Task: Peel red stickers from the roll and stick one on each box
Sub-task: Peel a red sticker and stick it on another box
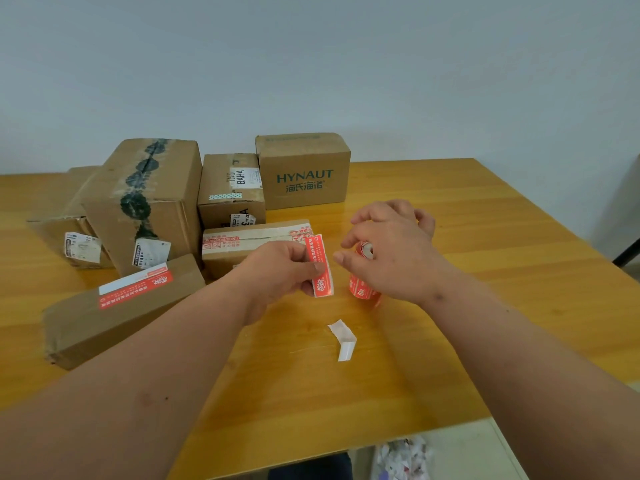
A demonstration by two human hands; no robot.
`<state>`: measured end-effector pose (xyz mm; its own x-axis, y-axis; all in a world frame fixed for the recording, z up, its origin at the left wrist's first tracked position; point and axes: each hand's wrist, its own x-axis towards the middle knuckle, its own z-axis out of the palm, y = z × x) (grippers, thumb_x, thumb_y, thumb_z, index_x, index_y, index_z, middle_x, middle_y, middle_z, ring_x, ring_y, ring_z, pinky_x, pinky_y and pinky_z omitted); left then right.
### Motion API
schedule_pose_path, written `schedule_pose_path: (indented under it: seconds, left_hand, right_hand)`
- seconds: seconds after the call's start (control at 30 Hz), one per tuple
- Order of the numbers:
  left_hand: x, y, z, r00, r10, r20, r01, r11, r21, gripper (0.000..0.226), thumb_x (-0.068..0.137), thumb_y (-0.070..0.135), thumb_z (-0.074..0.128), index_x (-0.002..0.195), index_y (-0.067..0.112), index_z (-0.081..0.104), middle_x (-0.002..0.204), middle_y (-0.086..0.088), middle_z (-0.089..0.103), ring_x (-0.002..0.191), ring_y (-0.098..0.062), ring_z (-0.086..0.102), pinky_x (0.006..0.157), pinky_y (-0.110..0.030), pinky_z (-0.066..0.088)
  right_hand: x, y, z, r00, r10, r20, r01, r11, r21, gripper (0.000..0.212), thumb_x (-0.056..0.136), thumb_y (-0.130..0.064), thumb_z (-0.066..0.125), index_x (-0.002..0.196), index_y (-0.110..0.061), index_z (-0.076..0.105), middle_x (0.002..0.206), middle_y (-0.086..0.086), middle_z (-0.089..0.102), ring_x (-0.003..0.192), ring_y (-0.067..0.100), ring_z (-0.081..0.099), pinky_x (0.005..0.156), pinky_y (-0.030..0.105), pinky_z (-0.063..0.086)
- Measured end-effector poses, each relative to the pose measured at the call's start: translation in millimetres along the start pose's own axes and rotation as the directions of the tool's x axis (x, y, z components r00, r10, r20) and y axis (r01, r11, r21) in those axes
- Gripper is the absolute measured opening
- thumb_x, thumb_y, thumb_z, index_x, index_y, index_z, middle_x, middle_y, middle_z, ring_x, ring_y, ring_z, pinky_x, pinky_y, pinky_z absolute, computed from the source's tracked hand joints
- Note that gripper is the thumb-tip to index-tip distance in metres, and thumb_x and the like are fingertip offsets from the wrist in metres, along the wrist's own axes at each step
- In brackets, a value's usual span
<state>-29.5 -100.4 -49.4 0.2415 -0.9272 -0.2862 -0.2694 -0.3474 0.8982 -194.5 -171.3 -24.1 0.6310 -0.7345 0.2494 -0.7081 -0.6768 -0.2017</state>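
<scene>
While one flat box [121, 306] is already stickered, another red sticker [320, 266] is pinched in the left hand [280, 268] beside the roll [362, 287]; the right hand [391, 247] is held loosely spread, and several boxes remain bare.

1. Rectangular paper sticker [320, 266]: red, white lettering.
2. Small sticker roll [362, 289]: red.
3. Brown cardboard box [304, 169]: green HYNAUT print.
4. Tall cardboard box [145, 202]: dark-green patterned tape.
5. Wooden table [485, 271]: yellow-orange.

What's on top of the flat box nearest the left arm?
One long red sticker lies on the flat box, with a white strip along its far edge. The rest of the top shows bare cardboard; the left forearm covers the near right corner.
</scene>
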Motion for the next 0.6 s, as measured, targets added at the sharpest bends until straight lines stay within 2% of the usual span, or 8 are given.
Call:
schedule_pose_path:
  seconds: [0.07, 0.17, 0.23, 0.37, 0.47, 0.53, 0.6]
  left_hand:
    - [-4, 2, -2, 0.999, 0.009, 0.036, -0.009, 1.000, -0.006, 0.009, 0.091, 0.017, 0.066, 0.094, 0.012, 0.073, 0.085, -0.005, 0.076, 0.082, -0.019, 0.069, 0.092, -0.038, 0.052]
    - [-10, 2, -7, 0.998, 0.029, 0.057, -0.025, 0.997, -0.075, 0.011, 0.090, 0.016, 0.067, 0.096, 0.008, 0.072, 0.088, -0.008, 0.076, 0.085, -0.022, 0.067, 0.093, -0.042, 0.050]
    - [-13, 0, -12, 0.998, 0.034, 0.050, -0.028, 0.993, -0.112, 0.008, 0.089, 0.016, 0.067, 0.093, 0.011, 0.073, 0.086, -0.007, 0.076, 0.081, -0.018, 0.066, 0.092, -0.042, 0.049]
    - [-23, -3, -19, 0.997, 0.046, 0.056, -0.036, 0.985, -0.171, 0.004, 0.088, 0.017, 0.068, 0.086, 0.017, 0.072, 0.079, -0.001, 0.074, 0.071, -0.010, 0.064, 0.088, -0.039, 0.049]
    - [-31, -5, -23, 0.997, 0.058, 0.055, -0.045, 0.976, -0.215, 0.004, 0.088, 0.017, 0.068, 0.088, 0.016, 0.072, 0.080, -0.001, 0.074, 0.073, -0.011, 0.064, 0.089, -0.039, 0.049]
    - [-35, -6, -25, 0.996, 0.066, 0.055, -0.052, 0.972, -0.230, 0.008, 0.089, 0.017, 0.068, 0.095, 0.013, 0.072, 0.083, -0.003, 0.073, 0.074, -0.012, 0.063, 0.088, -0.038, 0.048]
    - [-39, -8, -26, 0.998, 0.059, 0.000, -0.058, 0.969, -0.242, 0.019, 0.087, 0.019, 0.071, 0.104, 0.011, 0.066, 0.088, -0.007, 0.072, 0.074, -0.015, 0.062, 0.084, -0.038, 0.049]
  right_hand:
    - [0, -6, -2, 1.000, 0.016, 0.019, -0.017, 1.000, 0.026, 0.025, 0.084, -0.056, 0.057, 0.091, -0.036, 0.069, 0.119, -0.018, 0.048, 0.125, 0.012, 0.026, 0.102, 0.040, 0.011]
    - [-3, -15, -3, 0.989, 0.002, 0.149, -0.003, 1.000, 0.005, 0.023, 0.085, -0.053, 0.057, 0.085, -0.034, 0.070, 0.117, -0.017, 0.050, 0.125, 0.013, 0.026, 0.103, 0.042, 0.013]
    - [-5, -20, -3, 0.980, -0.007, 0.197, 0.001, 1.000, 0.028, 0.019, 0.086, -0.047, 0.058, 0.083, -0.033, 0.071, 0.116, -0.018, 0.051, 0.125, 0.014, 0.028, 0.104, 0.042, 0.016]
    - [-9, -31, -5, 0.980, -0.020, 0.199, -0.023, 0.977, 0.212, 0.017, 0.086, -0.035, 0.062, 0.069, -0.031, 0.065, 0.112, -0.020, 0.055, 0.122, 0.013, 0.034, 0.101, 0.038, 0.021]
    - [-9, -37, -3, 0.981, -0.024, 0.191, -0.038, 0.949, 0.314, 0.014, 0.082, -0.031, 0.064, 0.069, -0.026, 0.067, 0.107, -0.019, 0.058, 0.116, 0.011, 0.040, 0.105, 0.043, 0.026]
    - [-10, -42, -2, 0.982, -0.021, 0.187, -0.055, 0.918, 0.392, 0.012, 0.079, -0.031, 0.064, 0.069, -0.024, 0.067, 0.102, -0.018, 0.060, 0.106, 0.010, 0.049, 0.098, 0.046, 0.036]
    - [-11, -48, -1, 0.983, -0.023, 0.181, -0.070, 0.867, 0.492, 0.013, 0.078, -0.027, 0.064, 0.067, -0.021, 0.065, 0.099, -0.015, 0.061, 0.088, 0.005, 0.056, 0.079, 0.037, 0.044]
